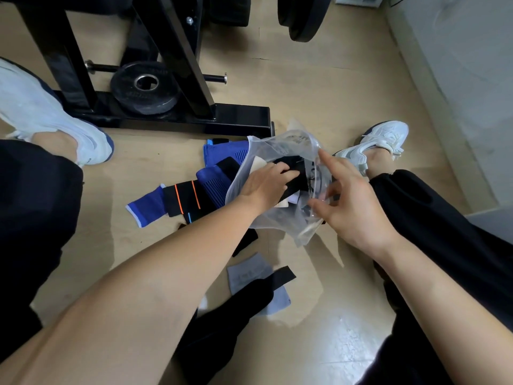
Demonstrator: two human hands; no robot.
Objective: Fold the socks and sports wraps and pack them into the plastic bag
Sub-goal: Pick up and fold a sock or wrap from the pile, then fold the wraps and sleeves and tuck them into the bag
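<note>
A clear plastic bag (280,147) lies open on the wooden floor between my legs. My left hand (263,184) reaches into its mouth and grips a folded black sock (294,165) inside, beside a cream piece. My right hand (352,201) pinches the bag's near edge with thumb and fingers, index finger raised. Blue sports wraps (219,157) and a black wrap with orange stripes (183,197) lie to the left of the bag. Black and grey socks (258,276) lie nearer to me.
A black metal weight rack (177,112) with a weight plate (147,87) stands just beyond the wraps. My white shoes rest at far left (50,112) and right (377,143). A grey wall base runs along the right.
</note>
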